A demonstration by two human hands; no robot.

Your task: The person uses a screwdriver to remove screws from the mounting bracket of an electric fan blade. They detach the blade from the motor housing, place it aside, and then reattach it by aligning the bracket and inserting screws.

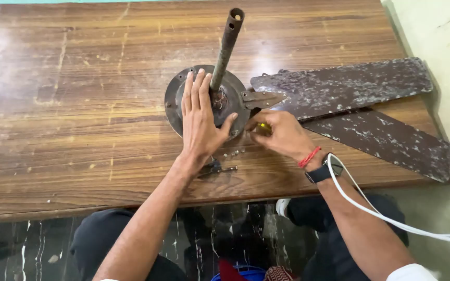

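– Where are your hands?

– My left hand (200, 120) lies flat, fingers together and stretched out, thumb spread, pressing on the round fan motor (207, 101) just above the middle of the frame. It grips nothing; it only rests on the housing.

– And the other?

– My right hand (282, 136) sits just right of the motor, at its lower edge, fingers curled shut around a small yellow-handled tool (264, 127). Most of the tool is hidden in my fist, so I cannot tell what kind it is.

– What is on the motor?

– A rusty downrod (226, 47) stands up from its centre, tilted toward the top of the frame. A metal bracket (260, 99) runs from the motor to one dark, speckled blade (345, 86) on the right; a second blade (391, 139) lies under it, reaching the right edge of the wooden table (69, 104).

– Anything loose?

– A few small screws (234, 153) and a dark metal piece (215, 167) lie on the table just below my left wrist. A white cable (391, 221) crosses my right forearm at lower right.
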